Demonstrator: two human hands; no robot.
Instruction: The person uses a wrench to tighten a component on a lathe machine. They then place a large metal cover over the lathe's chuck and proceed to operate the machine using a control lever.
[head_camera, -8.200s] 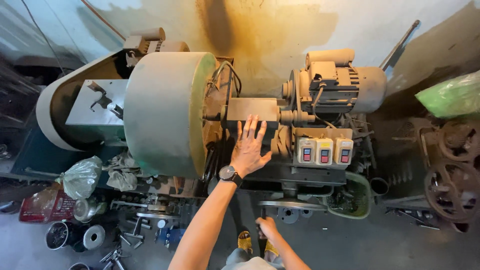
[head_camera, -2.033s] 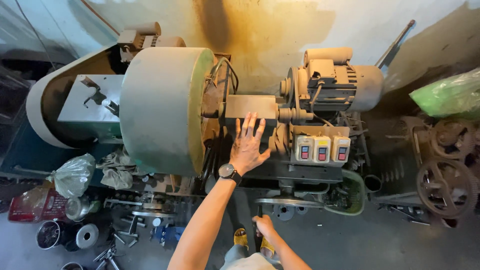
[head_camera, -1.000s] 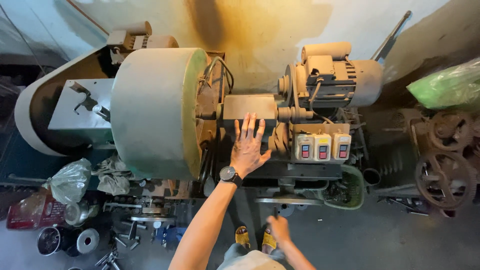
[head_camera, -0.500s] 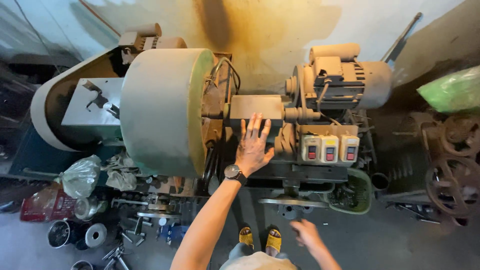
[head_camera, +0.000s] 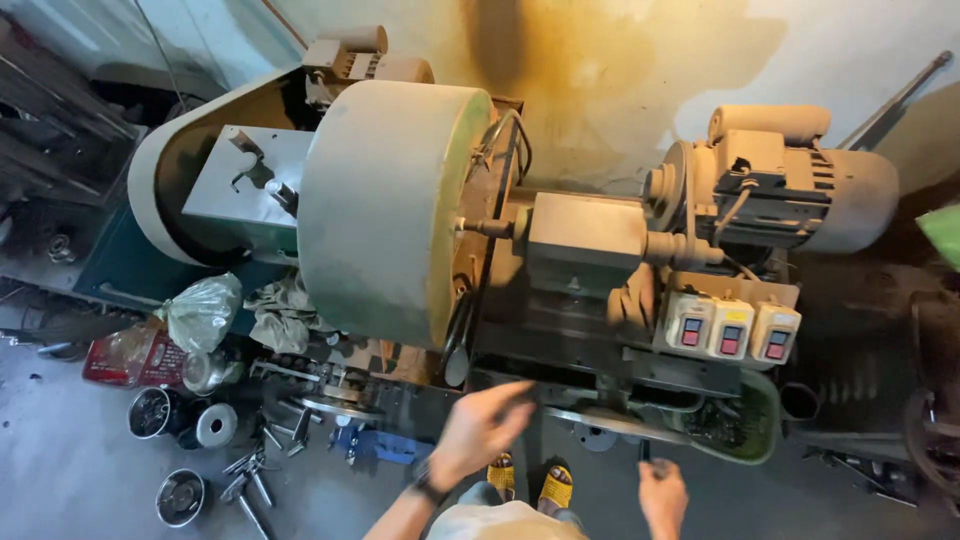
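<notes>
I'd steady my open left hand (head_camera: 480, 432) at the drum's (head_camera: 385, 205) 5 o'clock (right hand (head_camera: 662, 495) grips a dark lever (head_camera: 644, 452)).

Light falls brightest on the wall (head_camera: 620, 60) and fades below it into dim floor corners. The left hand (head_camera: 480, 430) is motion-blurred; edges bend wide-angle.

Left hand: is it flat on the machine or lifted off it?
Lifted off. The left hand hangs in the air in front of the machine, its fingers loosely spread, holding nothing.
</notes>
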